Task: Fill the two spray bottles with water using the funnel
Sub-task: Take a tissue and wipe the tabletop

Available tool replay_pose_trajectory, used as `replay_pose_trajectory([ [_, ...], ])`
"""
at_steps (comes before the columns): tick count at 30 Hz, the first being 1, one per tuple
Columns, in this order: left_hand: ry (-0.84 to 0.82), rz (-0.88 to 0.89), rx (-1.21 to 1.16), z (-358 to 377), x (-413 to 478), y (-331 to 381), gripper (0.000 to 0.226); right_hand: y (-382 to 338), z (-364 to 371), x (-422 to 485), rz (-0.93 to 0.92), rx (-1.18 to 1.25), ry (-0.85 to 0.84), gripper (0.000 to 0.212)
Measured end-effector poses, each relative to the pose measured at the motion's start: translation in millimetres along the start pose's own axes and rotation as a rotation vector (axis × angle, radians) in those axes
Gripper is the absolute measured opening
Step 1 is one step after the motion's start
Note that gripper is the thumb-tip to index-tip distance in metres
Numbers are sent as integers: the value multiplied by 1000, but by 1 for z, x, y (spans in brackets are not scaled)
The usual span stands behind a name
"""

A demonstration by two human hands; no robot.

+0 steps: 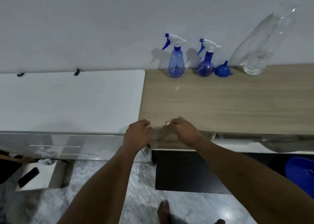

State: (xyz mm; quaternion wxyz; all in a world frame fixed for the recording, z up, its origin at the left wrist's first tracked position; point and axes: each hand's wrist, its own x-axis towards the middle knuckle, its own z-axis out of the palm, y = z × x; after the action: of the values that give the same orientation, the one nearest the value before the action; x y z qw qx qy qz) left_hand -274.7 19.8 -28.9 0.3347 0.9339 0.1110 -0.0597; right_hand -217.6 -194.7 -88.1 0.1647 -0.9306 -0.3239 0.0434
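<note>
On the far left a white cabinet top (68,101) butts against the left edge of a wooden tabletop (229,104); below it on the floor a dark phone (28,177) lies on a small white stand, blurred. The person's left hand (138,135) sits at the tabletop's front left corner, fingers curled into a loose fist, nothing visible in it. The right hand (184,132) is just beside it on the front edge, also curled closed; its palm is hidden, and a small pale glint by its fingertips is too blurred to identify. Well apart from both hands, along the tabletop's back edge against the wall, stands the first spray bottle (176,65), tall and pale blue with its trigger head on. To its right is the second spray bottle (205,65), rounder and darker blue. A blue funnel (223,70) rests mouth-down just beside it, spout up. Further right stands a large clear bottle (261,53), stretched by the lens, its water level hard to judge. A blue tub (302,174) below the tabletop is cut off by the right border.
</note>
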Motion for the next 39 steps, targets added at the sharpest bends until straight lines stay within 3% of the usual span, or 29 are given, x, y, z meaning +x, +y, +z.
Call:
replay_pose_trajectory([
  [4, -119, -7, 21, 43, -1, 53, 18, 47, -37, -57, 452, 388, 9, 19],
  [7, -206, 84, 21, 90, -12, 118, 19, 102, -76, -121, 712, 641, -128, 24],
  [10, -305, 161, 6, 140, -28, 193, 21, 153, -118, -193, 902, 702, -139, 23],
  [13, -409, 225, 2, 190, -41, 264, 24, 198, -158, -263, 996, 639, -107, 28],
  [18, -546, 390, 58, 256, -67, 373, 35, 252, -219, -378, 1074, 614, -67, 12],
  [23, -627, 574, 141, 310, -97, 465, 30, 280, -249, -471, 1271, 601, 262, 12],
  [28, -685, 752, 208, 364, -119, 537, 32, 312, -266, -543, 1408, 572, 479, 28],
  [35, -807, 910, 281, 446, -136, 621, 33, 354, -280, -608, 1606, 922, 685, 27],
  [39, -863, 981, 329, 486, -137, 665, 31, 378, -287, -636, 1603, 862, 606, 26],
])
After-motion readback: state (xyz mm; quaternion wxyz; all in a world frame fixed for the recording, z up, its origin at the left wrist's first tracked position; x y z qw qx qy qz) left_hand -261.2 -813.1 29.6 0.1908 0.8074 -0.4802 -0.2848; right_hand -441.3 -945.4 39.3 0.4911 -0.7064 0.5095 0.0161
